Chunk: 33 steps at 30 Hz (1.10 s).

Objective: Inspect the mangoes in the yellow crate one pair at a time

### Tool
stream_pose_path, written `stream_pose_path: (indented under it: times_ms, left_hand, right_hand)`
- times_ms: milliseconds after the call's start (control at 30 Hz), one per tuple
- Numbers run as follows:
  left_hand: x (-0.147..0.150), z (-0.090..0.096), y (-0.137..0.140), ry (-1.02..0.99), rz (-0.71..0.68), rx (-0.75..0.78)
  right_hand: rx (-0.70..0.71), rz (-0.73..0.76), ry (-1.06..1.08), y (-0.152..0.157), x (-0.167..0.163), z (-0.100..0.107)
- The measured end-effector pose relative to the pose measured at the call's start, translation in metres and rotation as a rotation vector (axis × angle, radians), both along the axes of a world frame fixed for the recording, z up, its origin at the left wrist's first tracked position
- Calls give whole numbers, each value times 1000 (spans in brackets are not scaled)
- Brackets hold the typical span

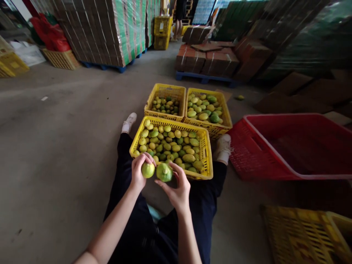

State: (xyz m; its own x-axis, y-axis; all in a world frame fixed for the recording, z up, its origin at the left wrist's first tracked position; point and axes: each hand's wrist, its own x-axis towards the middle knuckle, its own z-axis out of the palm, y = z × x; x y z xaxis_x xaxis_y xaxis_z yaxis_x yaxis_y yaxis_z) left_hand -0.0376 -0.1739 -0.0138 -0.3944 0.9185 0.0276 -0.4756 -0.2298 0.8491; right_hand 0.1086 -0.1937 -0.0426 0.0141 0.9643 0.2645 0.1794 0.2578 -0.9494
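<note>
My left hand (140,169) is closed on a yellow-green lemon (147,170). A slightly larger, greener lemon (164,172) is gripped between the thumb and fingers of my right hand (178,185). The two fruits are side by side with a narrow gap, their ends turned up toward me. Just beyond them, between my feet, stands a yellow crate (208,161) of yellow and green lemons. Behind it are two more yellow crates: the left one (165,87) holds smaller, darker fruit at its bottom, and the right one (227,113) is fuller, with larger lemons.
A big red crate (244,154) stands right of my foot, with another yellow crate (299,231) nearer me. Flat cardboard bundles (206,60) lie on a blue pallet ahead. Wrapped stacks (96,33) rise at the back left. A person's legs (178,27) show far back.
</note>
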Motion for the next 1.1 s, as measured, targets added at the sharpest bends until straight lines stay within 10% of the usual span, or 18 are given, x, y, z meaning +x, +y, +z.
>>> stream_pose_path:
  times_ms: [1100]
  left_hand:
    - [-3,6,-6,-82,38,-148]
  right_hand:
    - [-12,95,79,-1,-3,-1]
